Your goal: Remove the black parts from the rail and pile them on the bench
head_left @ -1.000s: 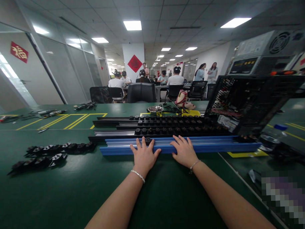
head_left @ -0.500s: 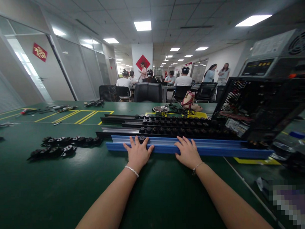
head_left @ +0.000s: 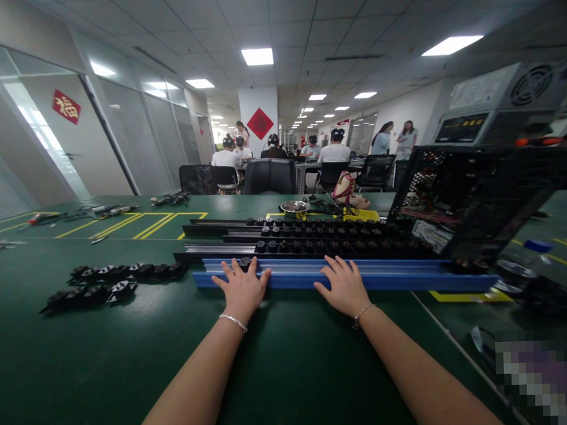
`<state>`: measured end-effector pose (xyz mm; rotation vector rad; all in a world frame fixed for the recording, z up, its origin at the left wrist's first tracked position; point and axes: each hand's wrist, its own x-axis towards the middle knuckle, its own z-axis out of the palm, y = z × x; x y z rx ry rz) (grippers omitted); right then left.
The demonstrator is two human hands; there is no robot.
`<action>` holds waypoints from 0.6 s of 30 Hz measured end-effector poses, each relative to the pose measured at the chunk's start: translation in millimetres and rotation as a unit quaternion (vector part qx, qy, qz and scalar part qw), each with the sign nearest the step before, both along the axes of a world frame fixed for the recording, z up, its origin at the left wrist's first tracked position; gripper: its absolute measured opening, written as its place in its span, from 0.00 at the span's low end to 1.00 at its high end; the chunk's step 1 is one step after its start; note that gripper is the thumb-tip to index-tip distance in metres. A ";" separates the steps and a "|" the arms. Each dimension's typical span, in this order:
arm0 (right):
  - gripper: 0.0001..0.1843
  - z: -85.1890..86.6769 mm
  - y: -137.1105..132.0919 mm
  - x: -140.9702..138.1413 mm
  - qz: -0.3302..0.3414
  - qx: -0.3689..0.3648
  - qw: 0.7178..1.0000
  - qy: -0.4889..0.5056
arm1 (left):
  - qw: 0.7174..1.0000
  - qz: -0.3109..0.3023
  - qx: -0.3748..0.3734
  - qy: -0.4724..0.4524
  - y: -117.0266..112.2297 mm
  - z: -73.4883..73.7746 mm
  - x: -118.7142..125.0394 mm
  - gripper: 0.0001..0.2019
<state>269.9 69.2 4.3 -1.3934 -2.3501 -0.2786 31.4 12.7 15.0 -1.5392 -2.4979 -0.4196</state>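
A long blue rail [head_left: 397, 275] lies across the green table [head_left: 107, 361] in front of me. My left hand [head_left: 242, 288] rests on the rail's left part, fingers spread and flat. My right hand [head_left: 344, 286] lies open on the rail a little to the right, fingers stretched forward. Just behind the blue rail lie black rails [head_left: 312, 242] lined with rows of small black round parts. Neither hand grips anything.
Two rows of small black parts [head_left: 109, 282] lie at the left. An open black computer case [head_left: 473, 193] stands at the right, with a grey box [head_left: 498, 103] above it. A metal bowl [head_left: 294, 206] sits further back. People sit at a distant table.
My left hand has slid leftward along the blue rail, widening the gap between my hands. The view has shifted slightly.
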 end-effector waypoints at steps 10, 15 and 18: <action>0.24 -2.9 0.1 -19.2 -0.087 0.051 0.991 0.093 | 0.998 0.021 -0.007 -0.058 3.9 5.5 -11.7 0.35; 0.23 -1.3 1.7 -14.8 -0.070 0.032 0.993 0.086 | 0.996 0.047 -0.006 -0.081 3.5 7.0 -28.3 0.34; 0.22 0.5 0.7 -10.0 -0.054 0.014 0.996 0.074 | 0.994 0.054 -0.010 -0.095 2.1 9.5 -34.3 0.33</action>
